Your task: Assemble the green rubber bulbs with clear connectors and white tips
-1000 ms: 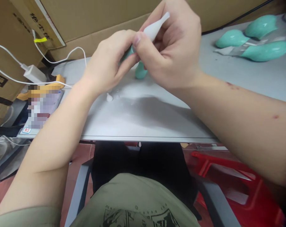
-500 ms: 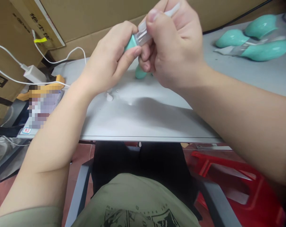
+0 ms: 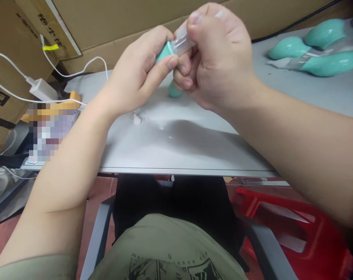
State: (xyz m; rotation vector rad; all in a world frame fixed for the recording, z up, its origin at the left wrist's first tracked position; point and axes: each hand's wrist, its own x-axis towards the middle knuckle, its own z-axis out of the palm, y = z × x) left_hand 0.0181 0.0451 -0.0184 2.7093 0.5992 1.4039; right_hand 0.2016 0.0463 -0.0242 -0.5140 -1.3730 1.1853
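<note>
Between my two hands is a bulb syringe with a teal bulb (image 3: 164, 52), a clear tube (image 3: 182, 44) and a white tip (image 3: 219, 14). My left hand (image 3: 138, 68) is wrapped round the bulb, thumb and fingers near its collar. The tube and tip are gripped by my right hand (image 3: 221, 64), with the thumb on top. Much of the bulb and tip is hidden by the fingers. Below my right hand, part of another teal object (image 3: 174, 90) shows on the table. A small white nozzle-shaped piece (image 3: 137, 119) lies nearer to me.
Several teal bulb syringes (image 3: 334, 63) lie at the right of the grey table (image 3: 130, 151). Cardboard (image 3: 121, 23) stands behind. At the left are a white charger (image 3: 44, 91) with cables and a blurred phone-like object (image 3: 55, 128). A red stool (image 3: 313, 229) stands below right.
Both hands have shifted slightly right with the syringe. My right hand sits a little farther from the bulb, so more of its teal collar shows; less of the white tip is visible.
</note>
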